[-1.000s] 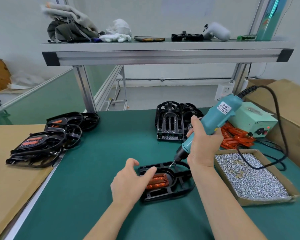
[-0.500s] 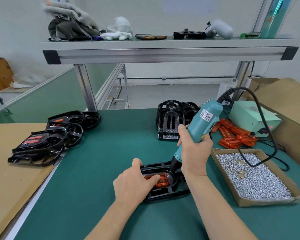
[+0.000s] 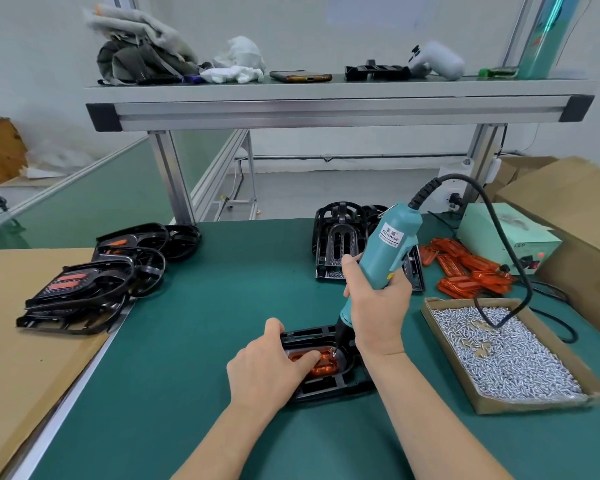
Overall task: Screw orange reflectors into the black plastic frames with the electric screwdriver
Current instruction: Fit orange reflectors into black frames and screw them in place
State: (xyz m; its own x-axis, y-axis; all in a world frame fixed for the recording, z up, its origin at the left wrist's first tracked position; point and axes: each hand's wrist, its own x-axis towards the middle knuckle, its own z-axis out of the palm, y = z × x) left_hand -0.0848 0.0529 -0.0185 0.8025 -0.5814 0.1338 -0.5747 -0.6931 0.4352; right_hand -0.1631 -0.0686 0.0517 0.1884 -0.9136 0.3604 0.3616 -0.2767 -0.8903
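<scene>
A black plastic frame (image 3: 329, 389) lies flat on the green mat in front of me, with an orange reflector (image 3: 323, 367) seated in its middle. My left hand (image 3: 267, 372) presses down on the frame's left side, fingertips on the reflector. My right hand (image 3: 378, 306) grips a teal electric screwdriver (image 3: 385, 251), held nearly upright. Its bit touches the reflector's right end. A black cable runs from the tool's top to the right.
A cardboard tray of silver screws (image 3: 503, 348) sits right of the frame. Loose orange reflectors (image 3: 465, 268) and a green power box (image 3: 503, 237) lie behind it. Empty black frames (image 3: 340, 247) stand at the back, frames with reflectors (image 3: 84, 282) are stacked left. A shelf (image 3: 326, 105) hangs overhead.
My right hand has swung the screwdriver more upright and brought its bit down from the frame's upper edge onto the reflector. My left hand's fingers have slid further onto the reflector.
</scene>
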